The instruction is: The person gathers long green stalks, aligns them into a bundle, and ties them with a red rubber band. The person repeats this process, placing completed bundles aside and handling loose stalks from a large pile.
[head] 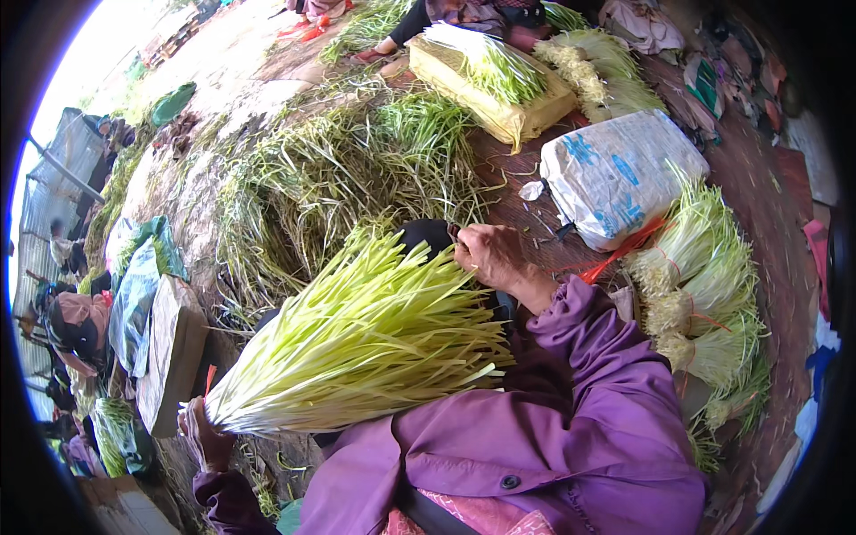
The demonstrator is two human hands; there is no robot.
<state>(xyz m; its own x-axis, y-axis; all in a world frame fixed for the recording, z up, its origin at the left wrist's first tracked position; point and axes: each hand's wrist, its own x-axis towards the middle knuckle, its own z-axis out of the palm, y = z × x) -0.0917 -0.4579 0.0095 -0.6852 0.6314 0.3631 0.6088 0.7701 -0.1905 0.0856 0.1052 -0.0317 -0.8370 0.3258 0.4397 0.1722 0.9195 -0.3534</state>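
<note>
A large fanned bundle of yellow-green blanched chives lies across my lap. My left hand is closed around its pale stem end, where an orange tie sticks up. The loose leaf tips spread toward the right. Beside those tips is my right hand, its fingers curled. A small dark brown thing shows at its fingers; what it is, and whether the hand grips it or some leaves, I cannot make out.
A heap of cut green leaves lies ahead. To the right are a white wrapped block, orange ties and several tied chive bundles. Farther off, a yellow-wrapped block bears chives near another seated person. A block stands left.
</note>
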